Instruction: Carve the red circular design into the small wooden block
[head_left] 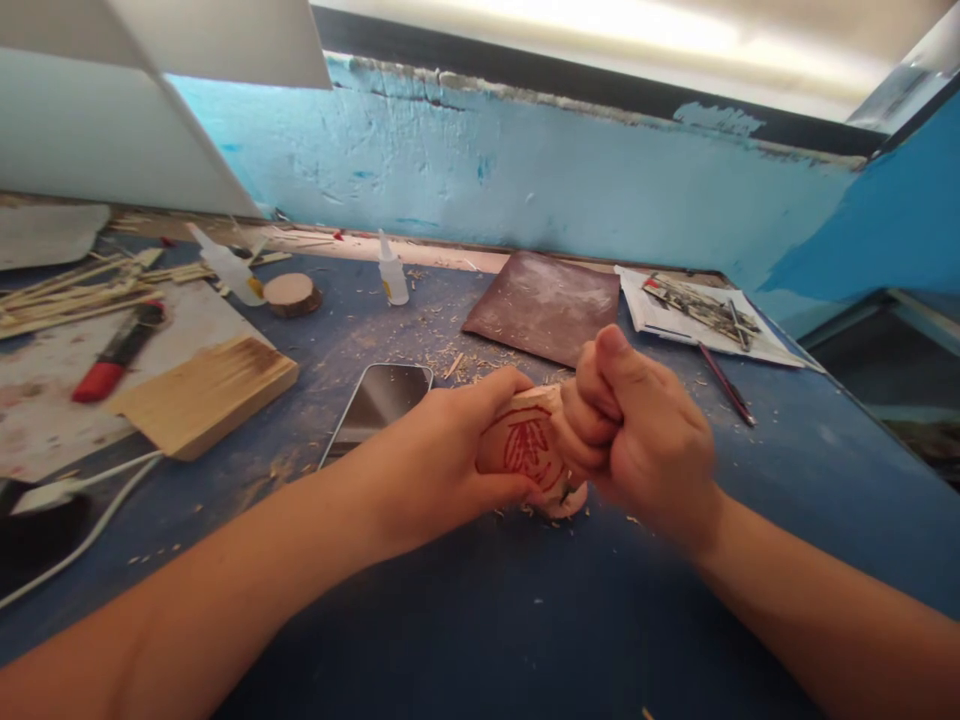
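Observation:
A pale wooden piece (pixel 528 447) with a curved red line pattern on its face is tilted up just above the blue table. Its left side is gripped by my left hand (pixel 457 455), thumb along the lower edge and fingers over the top. My right hand (pixel 641 435) is closed in a fist against the piece's right side, thumb pointing up. Whatever the fist holds is hidden by the fingers; a small dark spot shows beneath it at the wood's lower edge. Wood shavings lie around and under the piece.
Behind my hands lie a brown sandpaper sheet (pixel 544 305), a dark red pencil (pixel 726 383) and papers with small tools (pixel 705 312). A phone (pixel 382 400), wooden block (pixel 214 393), wood slice (pixel 291 294), glue bottle (pixel 391 270), red-and-black tool (pixel 120 352) and thin sticks (pixel 82 290) are leftward.

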